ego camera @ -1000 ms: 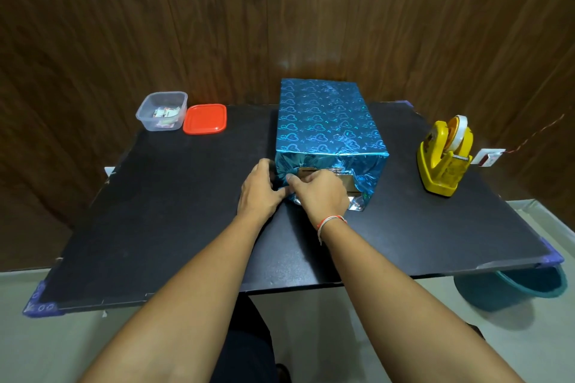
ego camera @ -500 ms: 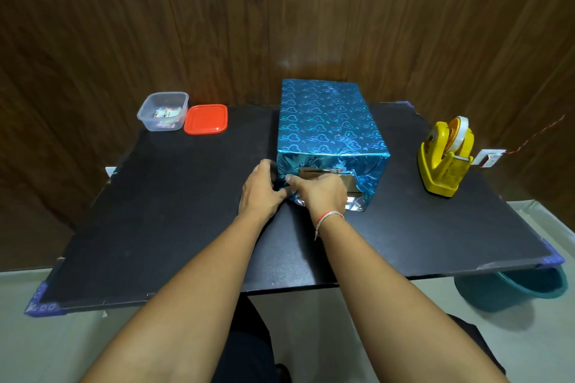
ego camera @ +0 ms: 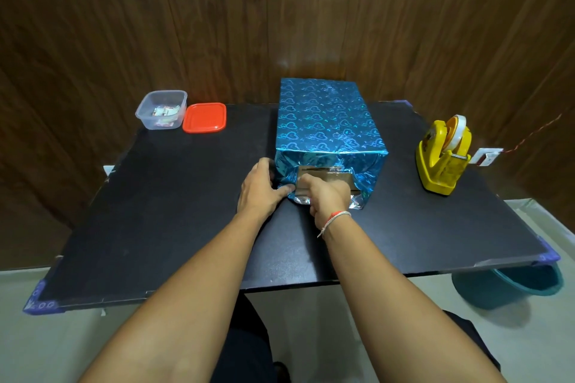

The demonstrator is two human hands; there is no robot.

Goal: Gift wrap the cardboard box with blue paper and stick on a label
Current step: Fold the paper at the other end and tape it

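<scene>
Head view. The box point(ego camera: 326, 121) stands near the middle of the black table point(ego camera: 174, 211), toward its far edge, with its long axis running away from the person. Blue paper point(ego camera: 323, 109) with a heart pattern covers the top and the visible sides. The near end is not closed: bare cardboard point(ego camera: 323, 176) shows in the centre of that face, framed by folded blue flaps on the left, top and right. Silver paper edges lie on the table at the bottom corners of that face.

The left hand point(ego camera: 259, 190) is at the near left corner of the box. Its fingers wrap around the left side, and the thumb presses the left flap against the end face. The hand grips the box corner and paper.

The right hand point(ego camera: 326, 196) is against the lower part of the end face, just beside the left thumb. Its fingers are curled onto the paper fold at the cardboard. Whether they pinch the paper or only press it cannot be told. A thread band point(ego camera: 334, 219) is on the right wrist.

A yellow tape dispenser point(ego camera: 443, 158) stands to the right, well apart from the box. A clear tub point(ego camera: 161, 109) holding small printed items and a red lid point(ego camera: 204, 117) sit side by side at the far left. A teal bucket point(ego camera: 510, 286) is on the floor below the right table corner.
</scene>
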